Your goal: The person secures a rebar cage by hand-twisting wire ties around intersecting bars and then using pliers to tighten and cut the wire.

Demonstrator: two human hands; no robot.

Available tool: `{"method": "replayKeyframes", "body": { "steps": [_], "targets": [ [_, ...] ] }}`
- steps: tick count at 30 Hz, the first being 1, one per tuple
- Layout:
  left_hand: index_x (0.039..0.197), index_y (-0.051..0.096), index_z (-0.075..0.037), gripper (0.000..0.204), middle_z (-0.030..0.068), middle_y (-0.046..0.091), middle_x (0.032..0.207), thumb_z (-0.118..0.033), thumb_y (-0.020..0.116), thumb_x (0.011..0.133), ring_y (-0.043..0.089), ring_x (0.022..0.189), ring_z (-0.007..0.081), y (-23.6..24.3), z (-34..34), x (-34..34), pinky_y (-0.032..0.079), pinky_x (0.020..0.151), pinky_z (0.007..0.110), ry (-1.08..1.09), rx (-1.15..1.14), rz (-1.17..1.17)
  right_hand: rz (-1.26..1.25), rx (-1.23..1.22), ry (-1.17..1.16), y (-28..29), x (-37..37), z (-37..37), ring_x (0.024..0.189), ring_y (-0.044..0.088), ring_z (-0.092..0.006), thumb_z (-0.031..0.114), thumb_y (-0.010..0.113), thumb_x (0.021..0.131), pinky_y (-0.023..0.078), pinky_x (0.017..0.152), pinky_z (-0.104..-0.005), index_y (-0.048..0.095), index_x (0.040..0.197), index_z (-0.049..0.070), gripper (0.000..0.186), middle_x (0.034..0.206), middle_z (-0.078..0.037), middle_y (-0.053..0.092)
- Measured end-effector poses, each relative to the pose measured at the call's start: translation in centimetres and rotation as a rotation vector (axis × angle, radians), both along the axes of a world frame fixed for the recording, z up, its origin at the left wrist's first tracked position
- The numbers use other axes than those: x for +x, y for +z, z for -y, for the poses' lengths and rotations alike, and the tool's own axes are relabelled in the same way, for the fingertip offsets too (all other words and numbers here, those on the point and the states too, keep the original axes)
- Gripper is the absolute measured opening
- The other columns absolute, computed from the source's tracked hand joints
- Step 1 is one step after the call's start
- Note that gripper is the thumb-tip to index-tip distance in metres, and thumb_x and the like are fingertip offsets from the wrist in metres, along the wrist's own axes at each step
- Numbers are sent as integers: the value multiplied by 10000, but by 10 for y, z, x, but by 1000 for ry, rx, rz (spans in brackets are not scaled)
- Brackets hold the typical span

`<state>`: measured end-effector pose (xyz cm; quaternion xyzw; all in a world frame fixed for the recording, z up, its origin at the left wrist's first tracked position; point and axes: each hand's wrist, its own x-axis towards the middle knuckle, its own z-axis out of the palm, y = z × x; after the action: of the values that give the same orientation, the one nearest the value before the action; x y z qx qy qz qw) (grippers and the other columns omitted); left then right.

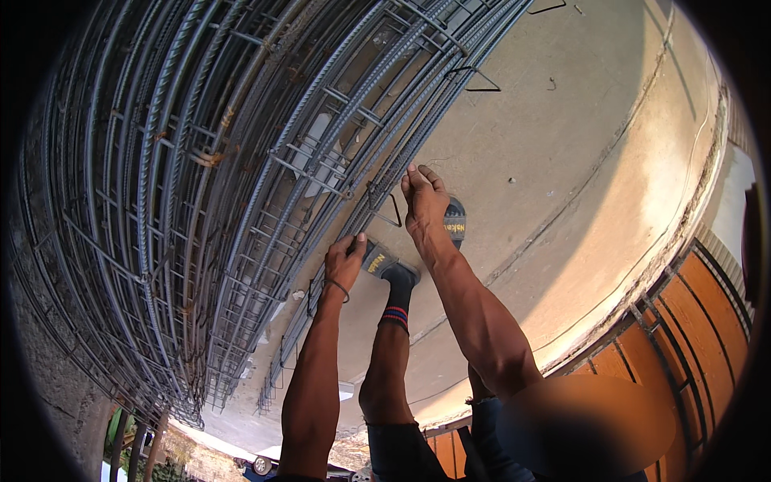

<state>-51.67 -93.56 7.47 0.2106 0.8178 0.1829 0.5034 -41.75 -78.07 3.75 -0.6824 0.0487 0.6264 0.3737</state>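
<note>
A long rebar cage (384,183) of ribbed grey bars runs diagonally beside my hands. My left hand (345,259), with a dark band at its wrist, is at the cage's near edge, its fingers curled and closed. What lies in its grip, if anything, is hidden. Farther up along the same edge, my right hand (424,197) is closed too, thumb and fingertips pressed together. Anything between those fingertips is too small to make out. Between the two hands, a bent steel stirrup (397,210) juts out from the bars.
Many more rebar cages (173,161) are stacked to the left, some rusty. My feet, in dark sandals (379,259), stand on the concrete floor (554,120) close to the bars. Another stirrup (484,80) sticks out farther up. An orange slatted gate (691,301) stands at right.
</note>
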Motion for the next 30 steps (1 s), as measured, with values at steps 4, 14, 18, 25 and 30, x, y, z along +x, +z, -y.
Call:
{"method": "replayKeyframes", "body": {
  "steps": [4, 14, 18, 25, 30],
  "targets": [
    [759, 530, 41, 473, 100, 424, 610, -382, 515, 971, 382, 610, 188, 0, 2, 0, 355, 588, 363, -28, -33, 21, -6, 46, 67, -3, -7, 12, 776, 613, -120, 6, 659, 868, 523, 667, -215, 553, 1117, -47, 277, 915, -89, 641],
    [757, 535, 40, 455, 53, 418, 613, -362, 532, 971, 380, 619, 148, -1, 4, 2, 352, 583, 345, 14, -35, 52, -252, -47, 346, -15, 7, 1, 821, 624, -154, 55, 574, 925, 532, 768, -237, 618, 1093, -12, 186, 958, -72, 650],
    [786, 553, 43, 467, 102, 460, 625, -389, 526, 962, 413, 619, 193, 0, 3, 2, 374, 601, 365, -56, 27, -23, -348, 11, 481, -2, 9, 0, 789, 647, -164, 45, 564, 917, 547, 716, -238, 632, 1012, -20, 133, 943, -88, 672],
    [786, 560, 41, 475, 121, 461, 620, -399, 523, 958, 417, 614, 210, -2, 4, 1, 377, 601, 375, -21, -30, 12, -499, 213, 451, 9, 12, 18, 942, 600, -193, -85, 397, 803, 483, 836, -264, 499, 1180, 26, 406, 1035, -101, 651],
    [793, 562, 40, 458, 108, 449, 609, -386, 532, 960, 400, 608, 198, -3, 5, 1, 370, 593, 364, -24, -35, 29, -667, 204, 503, 3, 20, 16, 939, 583, -215, -156, 435, 721, 471, 881, -310, 407, 1272, 49, 589, 992, -98, 612]
  ]
}}
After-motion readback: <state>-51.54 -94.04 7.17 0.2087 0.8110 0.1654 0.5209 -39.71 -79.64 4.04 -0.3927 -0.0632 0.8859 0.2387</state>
